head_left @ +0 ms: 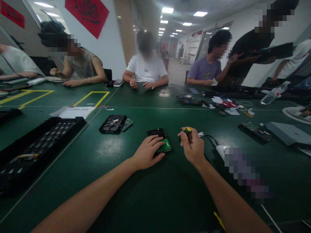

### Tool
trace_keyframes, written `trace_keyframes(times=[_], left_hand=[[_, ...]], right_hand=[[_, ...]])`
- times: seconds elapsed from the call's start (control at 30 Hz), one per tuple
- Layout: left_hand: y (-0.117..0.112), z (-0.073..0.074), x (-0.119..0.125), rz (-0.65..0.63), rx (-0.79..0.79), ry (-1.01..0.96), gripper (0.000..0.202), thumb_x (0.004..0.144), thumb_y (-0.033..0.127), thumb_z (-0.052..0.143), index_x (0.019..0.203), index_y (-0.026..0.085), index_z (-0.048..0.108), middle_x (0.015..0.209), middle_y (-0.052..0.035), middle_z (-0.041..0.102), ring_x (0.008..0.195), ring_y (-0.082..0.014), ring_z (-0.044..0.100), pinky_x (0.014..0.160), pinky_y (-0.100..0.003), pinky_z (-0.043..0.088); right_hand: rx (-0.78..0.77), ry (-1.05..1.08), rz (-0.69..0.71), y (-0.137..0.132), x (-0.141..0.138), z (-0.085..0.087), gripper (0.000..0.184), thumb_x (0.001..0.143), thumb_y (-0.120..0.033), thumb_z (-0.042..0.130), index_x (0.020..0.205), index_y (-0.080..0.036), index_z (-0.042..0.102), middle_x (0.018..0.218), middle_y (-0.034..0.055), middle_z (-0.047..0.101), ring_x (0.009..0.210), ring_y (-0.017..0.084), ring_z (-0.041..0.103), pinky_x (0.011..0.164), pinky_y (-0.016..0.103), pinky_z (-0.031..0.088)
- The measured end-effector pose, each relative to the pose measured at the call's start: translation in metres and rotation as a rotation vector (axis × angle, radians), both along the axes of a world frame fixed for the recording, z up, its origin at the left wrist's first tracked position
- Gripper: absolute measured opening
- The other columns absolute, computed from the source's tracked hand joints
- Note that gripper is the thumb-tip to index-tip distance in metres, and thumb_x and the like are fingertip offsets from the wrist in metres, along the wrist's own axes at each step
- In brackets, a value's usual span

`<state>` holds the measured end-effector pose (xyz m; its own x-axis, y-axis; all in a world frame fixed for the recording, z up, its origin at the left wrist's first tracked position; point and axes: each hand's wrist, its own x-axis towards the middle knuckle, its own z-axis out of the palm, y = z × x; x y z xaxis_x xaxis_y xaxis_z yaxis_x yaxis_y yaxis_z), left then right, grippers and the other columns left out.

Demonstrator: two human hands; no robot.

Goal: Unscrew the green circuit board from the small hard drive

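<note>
A hard drive with a green circuit board facing up lies on the table in front of me. My left hand holds it from the left, fingers across its top and thumb along its near edge. Just right of the drive, my right hand is raised and closed around a screwdriver with a yellow and dark handle. Its shaft and tip are hidden or too small to see. Farther left lie a black drive casing with small pieces on top and a loose circuit board.
A long black tray stands at left. On the right are a white power strip with a cable, another drive, a grey metal box and a plastic bottle. Tangled cables lie farther back. Several people sit or stand across the table.
</note>
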<state>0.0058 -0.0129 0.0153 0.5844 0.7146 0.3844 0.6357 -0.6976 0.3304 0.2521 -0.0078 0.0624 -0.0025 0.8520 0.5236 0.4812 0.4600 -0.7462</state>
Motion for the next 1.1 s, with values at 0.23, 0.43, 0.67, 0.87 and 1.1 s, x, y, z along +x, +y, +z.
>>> trace_keyframes(times=[0.23, 0.43, 0.67, 0.87, 1.1], left_hand=[[-0.001, 0.001, 0.001, 0.0, 0.001, -0.009, 0.052, 0.096, 0.042, 0.064, 0.145, 0.026, 0.055, 0.151, -0.0111, 0.056, 0.144, -0.0356, 0.046, 0.118, -0.06, 0.04], [-0.001, 0.001, 0.001, -0.005, 0.01, -0.004, 0.052, 0.097, 0.042, 0.064, 0.145, 0.025, 0.055, 0.151, -0.0109, 0.057, 0.145, -0.035, 0.045, 0.118, -0.06, 0.04], [-0.001, 0.001, 0.002, -0.005, 0.013, -0.002, 0.051, 0.096, 0.04, 0.064, 0.145, 0.026, 0.056, 0.151, -0.0111, 0.057, 0.144, -0.0347, 0.047, 0.117, -0.06, 0.041], [-0.002, 0.002, 0.001, -0.005, 0.018, 0.004, 0.052, 0.096, 0.04, 0.064, 0.146, 0.026, 0.055, 0.152, -0.011, 0.057, 0.144, -0.0348, 0.047, 0.118, -0.06, 0.042], [-0.001, 0.001, 0.002, -0.013, 0.022, 0.027, 0.053, 0.097, 0.038, 0.064, 0.147, 0.025, 0.053, 0.155, -0.0105, 0.054, 0.147, -0.0339, 0.044, 0.12, -0.06, 0.04]], right_hand=[[0.007, -0.02, 0.012, 0.0, 0.001, 0.001, 0.032, 0.102, -0.046, 0.055, 0.124, -0.023, 0.06, 0.098, 0.0066, 0.076, 0.072, 0.017, 0.071, 0.066, 0.029, 0.056], [0.03, -0.128, 0.031, -0.004, 0.003, 0.004, 0.04, 0.104, -0.044, 0.054, 0.14, -0.026, 0.055, 0.097, 0.0053, 0.075, 0.075, 0.018, 0.07, 0.072, 0.033, 0.058], [0.092, -0.192, 0.003, -0.004, 0.001, 0.006, 0.034, 0.101, -0.046, 0.059, 0.128, -0.025, 0.062, 0.101, 0.0059, 0.075, 0.079, 0.02, 0.071, 0.078, 0.034, 0.058], [0.103, -0.141, -0.056, 0.002, 0.005, 0.005, 0.033, 0.1, -0.046, 0.06, 0.127, -0.025, 0.063, 0.096, 0.0048, 0.075, 0.076, 0.019, 0.071, 0.075, 0.033, 0.057], [0.11, -0.112, -0.093, 0.005, 0.009, 0.01, 0.034, 0.1, -0.045, 0.061, 0.126, -0.024, 0.063, 0.092, 0.0045, 0.075, 0.074, 0.02, 0.072, 0.075, 0.034, 0.057]])
